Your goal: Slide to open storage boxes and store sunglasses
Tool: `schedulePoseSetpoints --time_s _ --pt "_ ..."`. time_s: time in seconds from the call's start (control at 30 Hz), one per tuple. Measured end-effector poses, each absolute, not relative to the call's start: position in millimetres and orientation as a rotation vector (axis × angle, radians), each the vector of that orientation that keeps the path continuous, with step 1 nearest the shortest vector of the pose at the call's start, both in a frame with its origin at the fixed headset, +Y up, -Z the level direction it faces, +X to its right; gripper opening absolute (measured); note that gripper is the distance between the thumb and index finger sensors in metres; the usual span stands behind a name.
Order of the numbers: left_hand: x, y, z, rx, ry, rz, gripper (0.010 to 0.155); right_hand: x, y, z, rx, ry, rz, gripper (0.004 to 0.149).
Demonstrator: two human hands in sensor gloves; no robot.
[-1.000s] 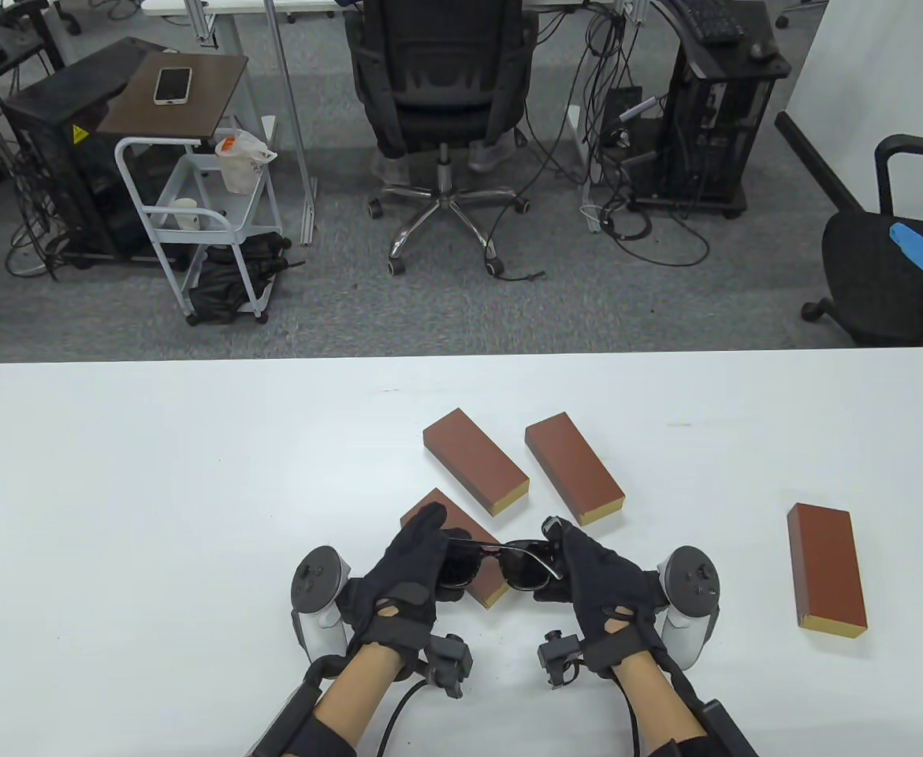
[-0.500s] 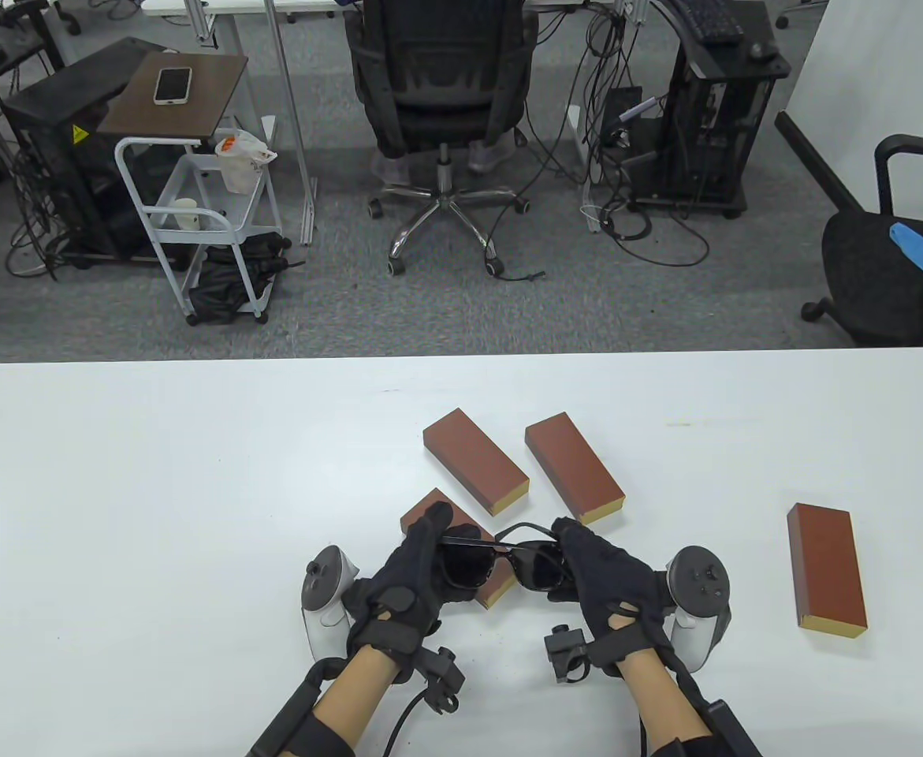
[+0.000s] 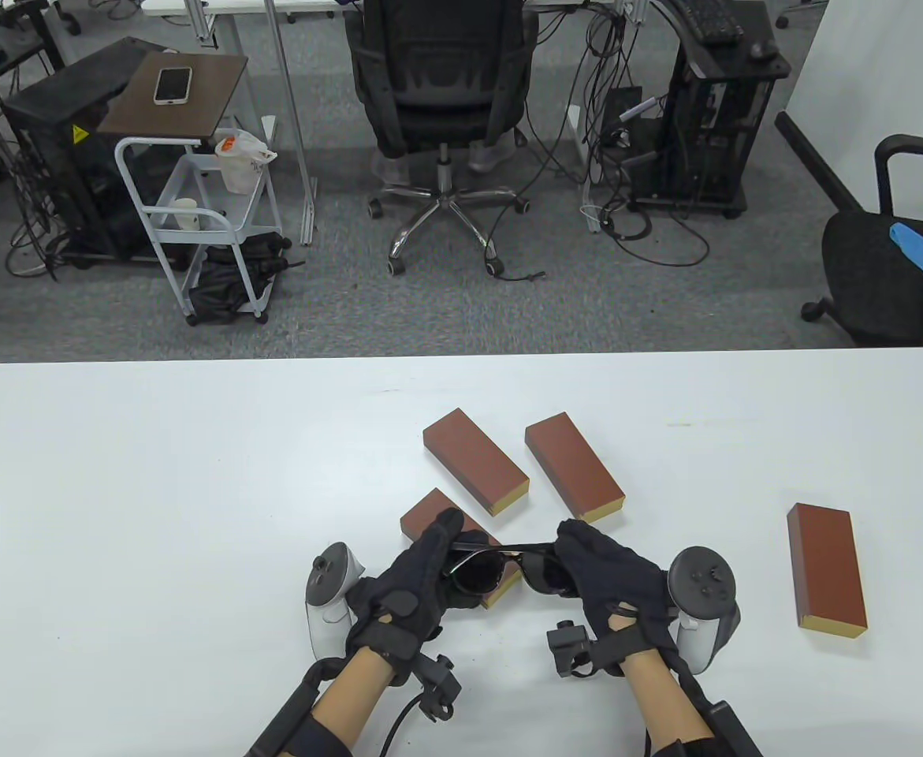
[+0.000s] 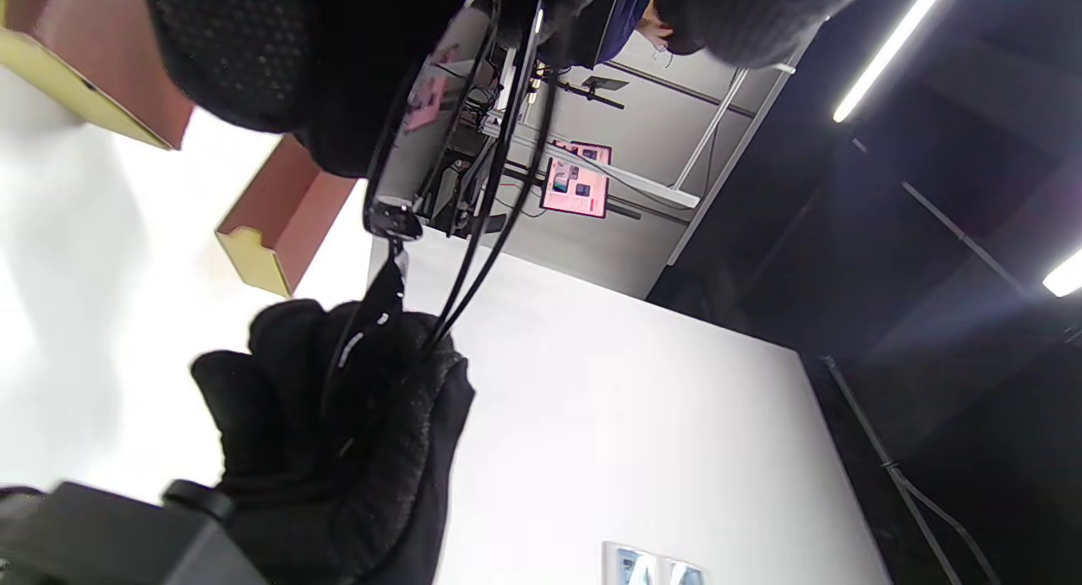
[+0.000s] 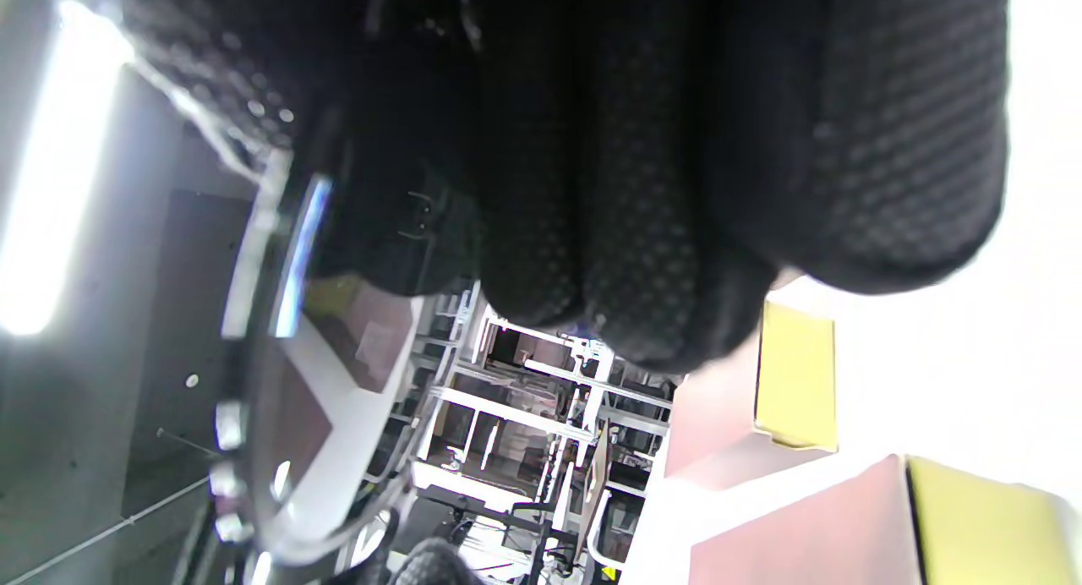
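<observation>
Black sunglasses [image 3: 500, 564] are held between both hands above the near middle of the white table [image 3: 154, 489]. My left hand [image 3: 429, 568] grips their left end and my right hand [image 3: 587, 564] grips their right end. The temple arms lie folded along the top of the frame. The glasses show close up in the left wrist view [image 4: 473, 171] and in the right wrist view [image 5: 287, 416]. A brown storage box with a yellow end [image 3: 426, 516] lies under my hands, mostly hidden. Two more closed boxes [image 3: 473, 460] [image 3: 574, 467] lie just beyond it.
A fourth brown box [image 3: 825, 566] lies apart at the right side of the table. Beyond the far table edge are an office chair [image 3: 441, 95], a white cart [image 3: 193, 213] and computer towers on the floor.
The right temple arm stuck out a second ago and now lies folded across the frame. Both hands have turned the glasses and shifted slightly right and nearer.
</observation>
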State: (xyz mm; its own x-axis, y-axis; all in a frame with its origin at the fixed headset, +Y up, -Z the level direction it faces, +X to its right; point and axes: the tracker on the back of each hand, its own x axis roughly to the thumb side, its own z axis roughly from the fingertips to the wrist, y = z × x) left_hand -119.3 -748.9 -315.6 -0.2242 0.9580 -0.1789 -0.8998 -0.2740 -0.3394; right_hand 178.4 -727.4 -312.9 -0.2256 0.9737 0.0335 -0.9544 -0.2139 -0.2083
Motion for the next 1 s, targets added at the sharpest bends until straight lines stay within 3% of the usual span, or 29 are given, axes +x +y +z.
schedulePoseSetpoints --time_s 0.23,0.4,0.5,0.67,1.0 --pt "-124 -753 -321 -0.469 -0.14 1.6 0.058 181 -718 -312 -0.074 -0.27 1.94 0.042" --pt "-125 -761 -323 -0.469 -0.112 1.609 0.053 177 -709 -309 0.009 -0.354 2.09 0.043" --pt "-126 -763 -324 -0.469 -0.104 1.628 0.053 171 -704 -305 0.08 -0.43 2.243 0.052" --pt "-128 -765 -323 -0.453 -0.098 1.592 0.052 149 -689 -296 0.417 -0.583 2.39 0.052" --pt "-119 -767 -322 -0.496 -0.193 1.485 0.052 106 -691 -279 0.844 -0.725 2.779 0.041"
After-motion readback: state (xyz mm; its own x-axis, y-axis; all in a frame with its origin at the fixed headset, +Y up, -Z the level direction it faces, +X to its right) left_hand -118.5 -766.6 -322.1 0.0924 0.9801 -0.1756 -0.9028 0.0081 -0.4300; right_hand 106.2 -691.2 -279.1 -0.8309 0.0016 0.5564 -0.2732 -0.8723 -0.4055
